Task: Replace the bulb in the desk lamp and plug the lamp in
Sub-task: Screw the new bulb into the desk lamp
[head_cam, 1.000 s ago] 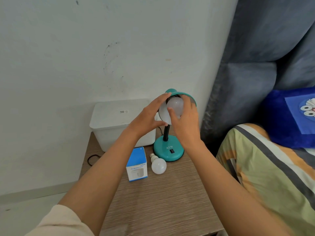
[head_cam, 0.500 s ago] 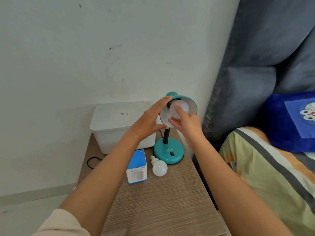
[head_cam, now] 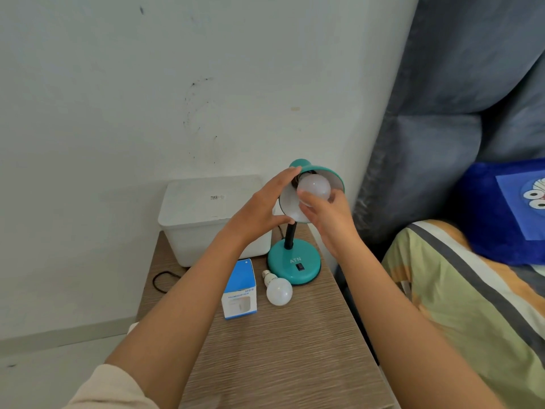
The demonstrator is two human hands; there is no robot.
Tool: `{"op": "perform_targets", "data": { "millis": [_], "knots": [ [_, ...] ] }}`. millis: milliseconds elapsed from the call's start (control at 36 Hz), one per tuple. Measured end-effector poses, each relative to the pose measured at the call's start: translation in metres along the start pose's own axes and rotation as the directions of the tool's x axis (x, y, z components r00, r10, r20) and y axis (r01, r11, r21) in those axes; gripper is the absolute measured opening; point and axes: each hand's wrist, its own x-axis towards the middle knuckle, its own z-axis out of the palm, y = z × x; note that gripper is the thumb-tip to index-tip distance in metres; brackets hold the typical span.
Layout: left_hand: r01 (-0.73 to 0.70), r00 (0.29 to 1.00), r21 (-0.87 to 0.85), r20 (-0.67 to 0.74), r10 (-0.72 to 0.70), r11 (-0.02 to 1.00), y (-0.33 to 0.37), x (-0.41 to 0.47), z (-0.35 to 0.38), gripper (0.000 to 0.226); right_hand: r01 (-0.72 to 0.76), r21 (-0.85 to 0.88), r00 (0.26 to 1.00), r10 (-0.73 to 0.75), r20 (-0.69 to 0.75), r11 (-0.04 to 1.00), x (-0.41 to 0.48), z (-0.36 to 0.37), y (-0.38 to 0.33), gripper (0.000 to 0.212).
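While the left hand [head_cam: 259,211] cups the teal metal lampshade [head_cam: 320,175], the right hand [head_cam: 327,219] grips the frosted white bulb [head_cam: 313,188] at its socket; twisting likely continues; plugging in awaits.

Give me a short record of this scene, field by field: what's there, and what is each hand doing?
setting: wooden table against a white wall, bed to the right
lamp: teal lamp, shade tilted toward the camera
bulb in shade: bulb at the socket; how far in, cannot tell
left hand: left hand steadies the shade's rim
right hand: right hand, fingers on the bulb
spare bulb: spare bulb lies beside the lamp base
box: blue box left of the spare bulb
bin: white bin behind
plug: not in view
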Motion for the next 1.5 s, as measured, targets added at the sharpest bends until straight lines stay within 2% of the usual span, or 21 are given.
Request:
{"op": "perform_targets", "data": {
  "millis": [83, 139, 222, 306, 444, 500, 611, 722, 833, 889, 972, 1028, 1083, 1167, 1222, 1278, 1333, 1444, 1500],
  "knots": [
    [0.01, 1.0, 0.0, 0.008, -0.01, 1.0, 0.002, 0.0, -0.001, 0.093, 0.166, -0.354, 0.976, -0.204, -0.073, 0.92, -0.001, 0.002, 0.004, 0.04],
    [0.007, 1.0, 0.001, 0.006, -0.007, 1.0, 0.002, 0.0, -0.001, 0.093, 0.223, -0.481, 0.951, -0.297, -0.083, 0.848, -0.001, 0.005, 0.006, 0.047],
    [0.008, 1.0, 0.007, 0.002, -0.008, 1.0, 0.001, 0.0, -0.001, 0.094, 0.317, -0.546, 0.901, -0.425, -0.08, 0.776, -0.004, 0.007, 0.008, 0.055],
    [0.009, 1.0, 0.003, 0.0, -0.009, 1.0, 0.001, 0.0, -0.001, 0.093, 0.424, -0.562, 0.845, -0.534, -0.037, 0.71, -0.006, 0.008, 0.008, 0.051],
    [-0.002, 1.0, -0.018, -0.012, 0.002, 1.0, 0.001, -0.001, 0.0, 0.091, 0.453, -0.662, 0.826, -0.56, 0.06, 0.597, -0.007, 0.008, 0.009, 0.059],
    [0.003, 1.0, -0.02, -0.009, -0.003, 1.0, 0.001, -0.001, 0.0, 0.092, 0.425, -0.655, 0.844, -0.535, 0.037, 0.625, -0.007, 0.007, 0.009, 0.058],
    [0.019, 1.0, -0.017, 0.004, -0.019, 1.0, 0.002, -0.001, -0.001, 0.094, 0.207, -0.509, 0.948, -0.3, -0.106, 0.835, -0.004, 0.005, 0.002, 0.066],
    [0.002, 1.0, -0.024, 0.002, -0.002, 1.0, 0.002, -0.001, 0.001, 0.094, 0.234, -0.471, 0.951, -0.301, -0.071, 0.85, -0.004, 0.004, 0.0, 0.064],
    [-0.01, 1.0, -0.016, -0.012, 0.01, 1.0, 0.001, -0.001, 0.001, 0.093, 0.133, -0.399, 0.978, -0.186, -0.095, 0.907, 0.002, 0.003, 0.003, 0.063],
    [-0.008, 1.0, -0.012, -0.009, 0.008, 1.0, 0.0, -0.001, 0.001, 0.093, 0.135, -0.388, 0.98, -0.181, -0.084, 0.912, 0.003, 0.002, 0.004, 0.063],
    [-0.009, 1.0, -0.012, -0.008, 0.009, 1.0, 0.001, -0.002, 0.001, 0.093, 0.125, -0.425, 0.986, -0.162, -0.051, 0.897, 0.003, 0.0, 0.003, 0.051],
    [-0.023, 1.0, -0.01, -0.017, 0.023, 1.0, 0.001, -0.002, 0.001, 0.091, 0.041, -0.321, 0.998, -0.055, -0.034, 0.946, 0.005, -0.001, 0.002, 0.041],
    [-0.03, 0.999, -0.008, -0.018, 0.03, 1.0, 0.001, -0.001, 0.001, 0.091, -0.015, -0.234, 1.0, 0.009, -0.028, 0.972, 0.006, 0.0, 0.001, 0.04],
    [-0.011, 1.0, -0.015, -0.011, 0.011, 1.0, 0.001, -0.001, 0.001, 0.094, 0.083, -0.333, 0.994, -0.101, -0.035, 0.939, 0.003, 0.002, 0.001, 0.059],
    [-0.011, 1.0, -0.015, -0.014, 0.011, 1.0, 0.001, -0.001, 0.002, 0.095, 0.165, -0.404, 0.978, -0.202, -0.049, 0.9, -0.001, 0.003, 0.001, 0.055],
    [-0.014, 1.0, -0.012, -0.019, 0.014, 1.0, 0.0, -0.001, 0.002, 0.094, 0.123, -0.371, 0.986, -0.155, -0.058, 0.92, 0.001, 0.002, 0.003, 0.046],
    [-0.014, 1.0, -0.011, -0.022, 0.014, 1.0, -0.001, -0.001, 0.002, 0.094, 0.048, -0.274, 0.996, -0.066, -0.058, 0.961, 0.001, 0.003, 0.003, 0.047],
    [-0.009, 1.0, -0.034, -0.028, 0.008, 0.999, 0.0, -0.002, 0.003, 0.095, 0.132, -0.357, 0.981, -0.173, -0.087, 0.925, 0.001, 0.003, 0.004, 0.05],
    [-0.009, 0.999, -0.035, -0.031, 0.008, 0.999, 0.0, -0.002, 0.003, 0.095, 0.099, -0.317, 0.987, -0.133, -0.086, 0.943, 0.002, 0.003, 0.005, 0.042]
  ]
}}
